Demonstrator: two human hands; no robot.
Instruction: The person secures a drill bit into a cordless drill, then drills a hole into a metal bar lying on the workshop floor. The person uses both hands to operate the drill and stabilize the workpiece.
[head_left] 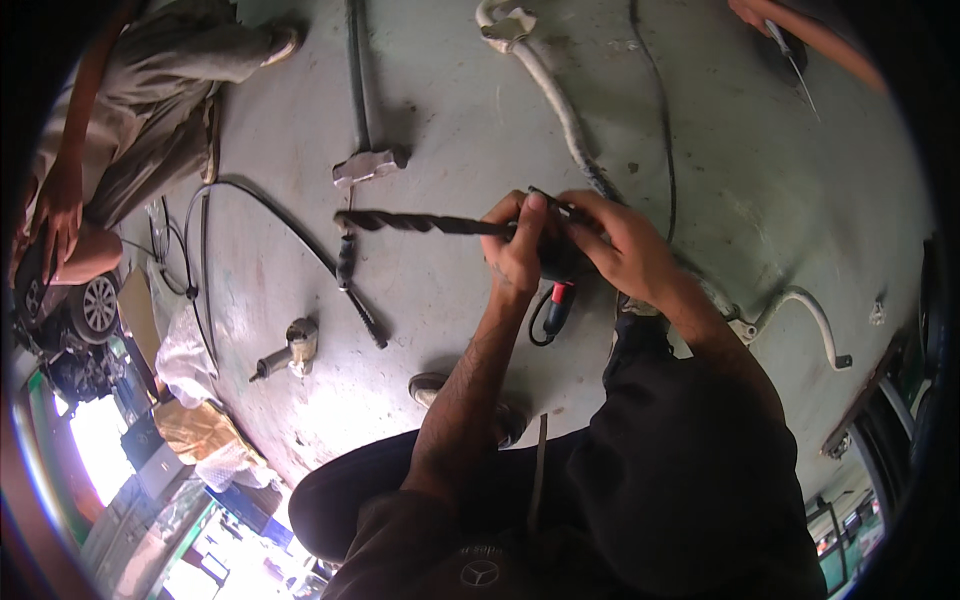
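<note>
The long spiral drill bit (420,222) is held clear of the floor (470,130), roughly level, tip to the person's left. The left hand (513,245) has its fingers gripping the bit's rear end, where it meets a dark tool body (563,258); this hold presumably keeps the bit in line. The right hand (625,240) is bent over the body; whether its fingers are closed on it cannot be told. A sledgehammer (370,166), a black-handled tool (345,262) and a metal fitting (300,343) lie apart on the floor, probably left within reach. The floor is grey-green, scuffed and stained. A pale bent pipe (550,88) extends beyond the hands. Room: co-workers' hands at left (60,215) and upper right, a spoked wheel (95,303), plastic sheeting (187,362), strong light lower left.
</note>
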